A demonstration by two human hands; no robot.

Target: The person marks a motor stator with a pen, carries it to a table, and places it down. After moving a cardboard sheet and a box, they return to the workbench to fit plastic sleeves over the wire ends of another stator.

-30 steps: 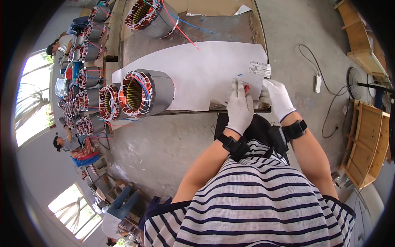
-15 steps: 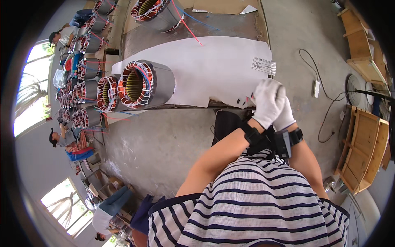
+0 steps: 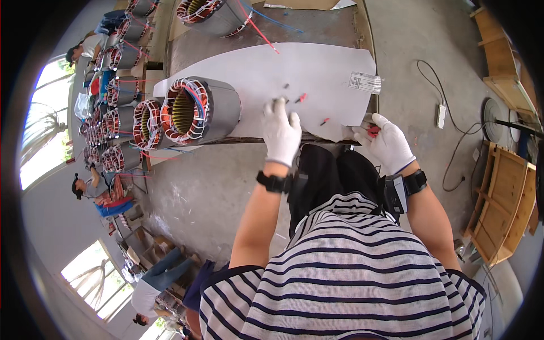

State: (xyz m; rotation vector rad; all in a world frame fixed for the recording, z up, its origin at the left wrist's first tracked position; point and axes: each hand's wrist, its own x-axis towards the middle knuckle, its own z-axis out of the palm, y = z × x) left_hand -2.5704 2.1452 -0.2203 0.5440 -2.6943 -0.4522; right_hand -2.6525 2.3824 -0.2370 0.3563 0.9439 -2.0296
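Note:
My left hand (image 3: 281,133), in a white glove, reaches over the white sheet (image 3: 340,62) with its thumb and fingers apart. Small dark bits show right at its fingertips. Close by on the sheet lie a red-and-black piece (image 3: 301,98), a second small red piece (image 3: 324,121) and a blurred dark bit (image 3: 286,86). At the sheet's near right corner, my gloved right hand (image 3: 390,143) curls its fingers around small red pieces (image 3: 373,131), partly hidden. Left of my left hand, a motor stator (image 3: 222,110) with copper windings lies on its side.
Another stator (image 3: 226,20) lies farther back on the table, its red and blue leads trailing. A smaller one (image 3: 148,126) sits at the left, with several more in a row beyond. A power strip (image 3: 440,116) and wooden crates (image 3: 501,201) are on the right. People work at the far left.
My hands were together at the sheet's right corner and are now apart. The left has moved left over the sheet. Small pieces now lie scattered farther left.

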